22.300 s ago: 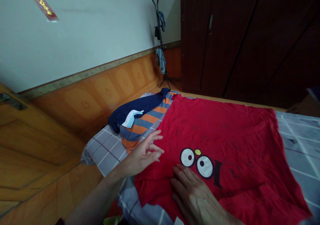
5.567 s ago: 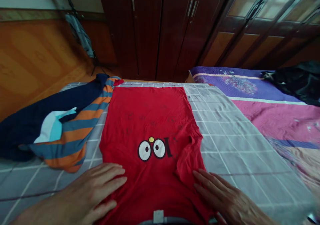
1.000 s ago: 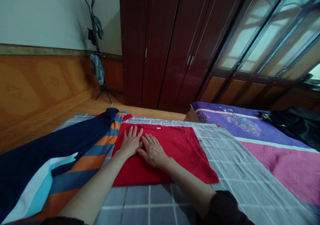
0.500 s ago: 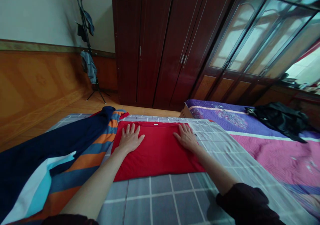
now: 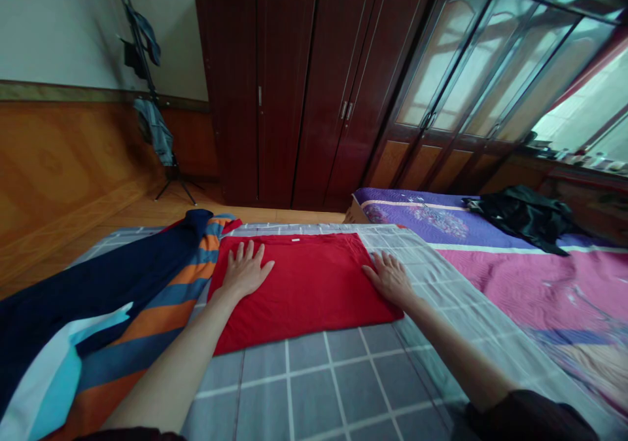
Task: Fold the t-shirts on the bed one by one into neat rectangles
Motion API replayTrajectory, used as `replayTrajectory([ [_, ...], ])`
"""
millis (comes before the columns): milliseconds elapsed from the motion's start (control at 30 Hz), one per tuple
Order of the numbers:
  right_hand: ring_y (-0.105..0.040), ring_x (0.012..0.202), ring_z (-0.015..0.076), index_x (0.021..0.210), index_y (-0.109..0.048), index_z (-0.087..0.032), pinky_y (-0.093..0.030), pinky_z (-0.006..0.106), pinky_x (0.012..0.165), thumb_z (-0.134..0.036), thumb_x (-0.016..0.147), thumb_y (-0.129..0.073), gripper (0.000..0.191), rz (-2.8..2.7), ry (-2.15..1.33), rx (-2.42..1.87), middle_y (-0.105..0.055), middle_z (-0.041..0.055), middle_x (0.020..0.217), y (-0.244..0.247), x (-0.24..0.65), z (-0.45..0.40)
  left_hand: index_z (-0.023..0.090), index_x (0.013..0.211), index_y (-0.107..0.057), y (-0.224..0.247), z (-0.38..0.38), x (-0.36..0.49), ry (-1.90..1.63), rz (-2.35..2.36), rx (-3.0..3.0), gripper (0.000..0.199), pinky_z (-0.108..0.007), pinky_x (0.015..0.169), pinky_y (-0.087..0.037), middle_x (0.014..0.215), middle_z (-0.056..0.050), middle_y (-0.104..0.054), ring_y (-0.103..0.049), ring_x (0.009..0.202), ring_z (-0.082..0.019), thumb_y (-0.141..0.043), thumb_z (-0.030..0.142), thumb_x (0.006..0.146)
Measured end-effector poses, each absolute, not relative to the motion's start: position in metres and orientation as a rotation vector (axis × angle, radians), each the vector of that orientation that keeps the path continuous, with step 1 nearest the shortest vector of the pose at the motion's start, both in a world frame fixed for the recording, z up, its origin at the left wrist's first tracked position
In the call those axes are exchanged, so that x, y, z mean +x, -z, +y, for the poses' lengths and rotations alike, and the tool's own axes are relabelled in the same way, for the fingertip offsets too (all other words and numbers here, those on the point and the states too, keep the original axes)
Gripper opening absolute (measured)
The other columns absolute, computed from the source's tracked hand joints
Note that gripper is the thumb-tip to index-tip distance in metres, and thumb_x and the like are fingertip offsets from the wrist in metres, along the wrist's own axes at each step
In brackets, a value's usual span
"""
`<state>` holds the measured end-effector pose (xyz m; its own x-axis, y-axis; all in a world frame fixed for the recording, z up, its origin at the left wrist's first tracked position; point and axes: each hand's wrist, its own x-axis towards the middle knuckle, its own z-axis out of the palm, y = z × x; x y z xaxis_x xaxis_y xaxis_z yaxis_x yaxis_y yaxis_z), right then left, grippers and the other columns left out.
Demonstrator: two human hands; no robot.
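Observation:
A red garment (image 5: 304,284), probably a shirt, lies folded into a flat, wide shape on the grey checked bedsheet (image 5: 265,382). A small white label shows at its far edge. My left hand (image 5: 245,272) rests flat on the garment's left part, fingers spread. At the right edge of the cloth is my right hand (image 5: 392,281), open, with the thumb over the red fabric and the other fingers over the sheet. Neither hand grips anything.
To the left lie dark navy clothing (image 5: 122,258) and an orange-and-blue striped cloth (image 5: 161,303). A second bed with a purple and pink cover (image 5: 481,271) stands at the right, bearing a black garment (image 5: 524,215). Behind are a dark wardrobe (image 5: 284,133) and a coat stand (image 5: 142,55).
My right hand has slid outward from the top of the red garment to its right edge. The left hand stays on the cloth. The view has turned slightly right.

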<state>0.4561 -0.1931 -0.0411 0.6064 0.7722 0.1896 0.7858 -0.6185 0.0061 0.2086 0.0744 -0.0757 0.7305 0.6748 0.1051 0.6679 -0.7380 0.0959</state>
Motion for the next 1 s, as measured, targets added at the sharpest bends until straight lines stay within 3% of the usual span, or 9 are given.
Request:
replayTrajectory([
  [133, -0.024, 0.138, 0.0255, 0.142, -0.035, -0.019, -0.023, 0.041, 0.110, -0.054, 0.092, -0.037, 0.061, -1.618, 0.217, -2.592, -0.030, 0.0101, 0.149, 0.054, 0.411, -0.188, 0.016, 0.144, -0.032, 0.077, 0.075, 0.209, -0.201, 1.126, 2.879, 0.068, -0.056, 0.107, -0.018, 0.150, -0.017, -0.025, -0.018, 0.138, -0.039, -0.027, 0.058, 0.090],
  [200, -0.023, 0.138, 0.0227, 0.142, -0.036, -0.025, -0.021, 0.039, 0.111, -0.056, 0.091, -0.038, 0.060, -1.761, 0.181, -2.500, -0.030, 0.0047, 0.150, 0.061, 0.398, -0.190, 0.017, 0.145, -0.031, 0.077, 0.076, 0.209, -0.192, 1.128, 2.878, 0.069, -0.056, 0.107, -0.018, 0.151, -0.017, -0.025, -0.019, 0.138, -0.038, -0.026, 0.058, 0.090],
  [400, -0.028, 0.134, 0.0345, 0.141, -0.035, -0.008, -0.026, 0.052, 0.105, -0.049, 0.092, -0.038, 0.064, -1.511, 0.282, -2.614, -0.033, 0.0210, 0.145, 0.053, 0.416, -0.197, 0.017, 0.144, -0.031, 0.077, 0.077, 0.210, -0.173, 1.135, 2.870, 0.069, -0.056, 0.108, -0.017, 0.151, -0.015, -0.023, -0.017, 0.139, -0.038, -0.026, 0.059, 0.090],
  [533, -0.023, 0.137, 0.0305, 0.142, -0.034, -0.012, -0.022, 0.046, 0.109, -0.049, 0.091, -0.041, 0.063, -1.600, 0.246, -2.494, -0.028, 0.0165, 0.149, 0.047, 0.400, -0.173, 0.018, 0.144, -0.032, 0.078, 0.077, 0.209, -0.179, 1.144, 2.862, 0.068, -0.056, 0.108, -0.018, 0.152, -0.014, -0.022, -0.016, 0.139, -0.037, -0.026, 0.059, 0.090],
  [667, -0.026, 0.136, 0.0293, 0.138, -0.043, -0.016, -0.019, 0.046, 0.111, -0.049, 0.091, -0.042, 0.057, -1.658, 0.162, -2.424, -0.036, 0.0116, 0.146, 0.054, 0.384, -0.154, 0.018, 0.144, -0.032, 0.079, 0.076, 0.208, -0.200, 1.133, 2.891, 0.068, -0.055, 0.108, -0.019, 0.152, -0.014, -0.023, -0.018, 0.139, -0.036, -0.026, 0.059, 0.090],
  [833, -0.027, 0.135, 0.0307, 0.135, -0.046, -0.014, -0.020, 0.048, 0.110, -0.043, 0.092, -0.041, 0.052, -1.600, 0.116, -2.371, -0.037, 0.0128, 0.145, 0.062, 0.388, -0.156, 0.017, 0.143, -0.034, 0.074, 0.075, 0.207, -0.211, 1.173, 2.900, 0.066, -0.053, 0.108, -0.021, 0.150, -0.013, -0.027, -0.021, 0.138, -0.034, -0.028, 0.057, 0.091],
  [1000, -0.031, 0.133, 0.0304, 0.130, -0.051, -0.013, -0.023, 0.048, 0.109, -0.032, 0.089, -0.043, 0.046, -1.533, 0.105, -2.257, -0.042, 0.0127, 0.142, 0.069, 0.396, -0.155, 0.012, 0.143, -0.033, 0.050, 0.029, 0.219, -0.382, 1.112, 3.030, 0.058, -0.052, 0.113, -0.007, 0.151, -0.015, -0.026, -0.015, 0.140, -0.031, -0.037, 0.042, 0.092],
])
